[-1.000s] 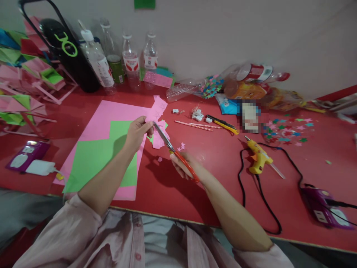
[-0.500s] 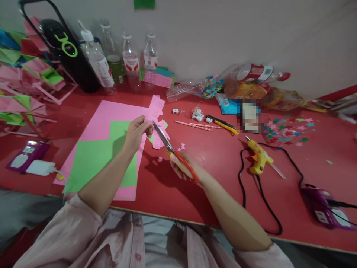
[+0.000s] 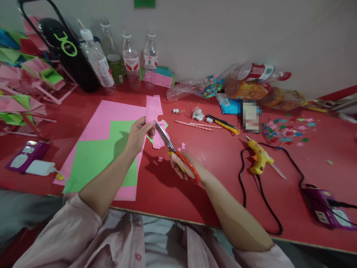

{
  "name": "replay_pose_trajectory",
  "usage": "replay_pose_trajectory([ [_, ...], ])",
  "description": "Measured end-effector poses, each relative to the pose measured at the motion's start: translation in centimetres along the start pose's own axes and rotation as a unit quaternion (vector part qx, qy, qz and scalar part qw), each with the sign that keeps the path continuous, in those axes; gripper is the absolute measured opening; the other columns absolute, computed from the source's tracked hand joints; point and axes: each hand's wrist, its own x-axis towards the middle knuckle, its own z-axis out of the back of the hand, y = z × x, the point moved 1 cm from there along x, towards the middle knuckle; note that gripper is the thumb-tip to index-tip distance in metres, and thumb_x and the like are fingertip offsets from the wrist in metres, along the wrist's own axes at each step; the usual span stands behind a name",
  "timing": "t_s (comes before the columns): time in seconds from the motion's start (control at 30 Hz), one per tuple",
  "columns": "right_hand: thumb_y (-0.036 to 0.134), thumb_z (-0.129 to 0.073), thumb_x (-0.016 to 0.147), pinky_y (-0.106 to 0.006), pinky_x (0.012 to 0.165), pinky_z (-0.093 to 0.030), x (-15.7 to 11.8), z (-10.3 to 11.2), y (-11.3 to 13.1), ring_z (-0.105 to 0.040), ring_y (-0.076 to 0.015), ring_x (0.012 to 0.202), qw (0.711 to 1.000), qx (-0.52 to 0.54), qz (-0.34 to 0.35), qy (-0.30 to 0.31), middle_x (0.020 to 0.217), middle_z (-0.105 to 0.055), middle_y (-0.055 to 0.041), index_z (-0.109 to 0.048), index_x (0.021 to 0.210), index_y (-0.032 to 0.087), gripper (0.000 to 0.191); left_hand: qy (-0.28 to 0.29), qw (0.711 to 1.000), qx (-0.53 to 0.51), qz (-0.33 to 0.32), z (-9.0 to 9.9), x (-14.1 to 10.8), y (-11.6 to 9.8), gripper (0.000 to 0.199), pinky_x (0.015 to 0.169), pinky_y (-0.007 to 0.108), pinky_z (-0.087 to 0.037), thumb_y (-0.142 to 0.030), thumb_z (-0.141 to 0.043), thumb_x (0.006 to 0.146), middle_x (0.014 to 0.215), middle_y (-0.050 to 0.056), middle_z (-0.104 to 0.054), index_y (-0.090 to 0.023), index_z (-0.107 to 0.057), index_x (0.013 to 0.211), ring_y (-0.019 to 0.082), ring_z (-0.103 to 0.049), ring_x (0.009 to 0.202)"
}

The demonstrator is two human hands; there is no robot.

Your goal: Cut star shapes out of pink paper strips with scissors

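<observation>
My left hand (image 3: 141, 134) pinches the lower end of a pink paper strip (image 3: 153, 107) that has star outlines drawn on it. In my right hand (image 3: 180, 166) is a pair of scissors (image 3: 164, 137) with red and yellow handles, its blades looking closed or nearly so. The blade tips meet the strip's edge close to my left fingertips; whether paper lies between them I cannot tell. Below the strip lie pink and green paper scraps (image 3: 159, 139). Small pink cut stars (image 3: 182, 146) rest beside the blades.
Green (image 3: 95, 160) and pink sheets (image 3: 125, 109) lie left. Bottles (image 3: 131, 63) and a black flask (image 3: 69, 56) stand behind. A yellow glue gun (image 3: 259, 156) with a looping cord, a yellow cutter (image 3: 228, 127) and scattered paper stars (image 3: 290, 132) lie right.
The pink strip has turned more upright in my left hand, which has shifted slightly right. The scissors have moved slightly right and are still by the strip.
</observation>
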Motion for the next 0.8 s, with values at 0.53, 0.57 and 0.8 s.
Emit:
replay_pose_trajectory([
  [0.53,0.061,-0.043,0.086,-0.017,0.032,-0.029,-0.59,0.34,0.43,-0.035,-0.0058,0.029,0.999,-0.039,0.008,-0.017,0.037,-0.044,0.0066,-0.045,0.065,0.02,0.047,0.009,1.0,0.014,0.021,0.58,0.38,-0.46,0.014,0.041,0.018,-0.037,-0.02,-0.058,0.072,0.048,-0.004,-0.053,-0.017,-0.055,0.059,0.005,-0.046,0.041],
  [0.57,0.062,-0.043,0.086,-0.017,0.031,-0.028,-0.57,0.29,0.44,-0.035,-0.0057,0.029,0.999,-0.039,0.007,-0.02,0.037,-0.044,0.0066,-0.044,0.065,0.02,0.047,0.01,1.0,0.011,0.02,0.54,0.37,-0.46,0.014,0.041,0.018,-0.037,-0.02,-0.058,0.072,0.048,-0.004,-0.053,-0.017,-0.055,0.059,0.005,-0.046,0.041],
  [0.8,0.063,-0.042,0.087,-0.017,0.031,-0.029,-0.58,0.12,0.67,-0.034,-0.0055,0.028,0.999,-0.043,0.007,-0.02,0.037,-0.043,0.0067,-0.044,0.065,0.02,0.048,0.003,1.0,0.003,0.02,0.39,0.33,-0.46,0.013,0.04,0.017,-0.036,-0.019,-0.057,0.072,0.047,-0.004,-0.052,-0.017,-0.056,0.059,0.004,-0.045,0.041],
])
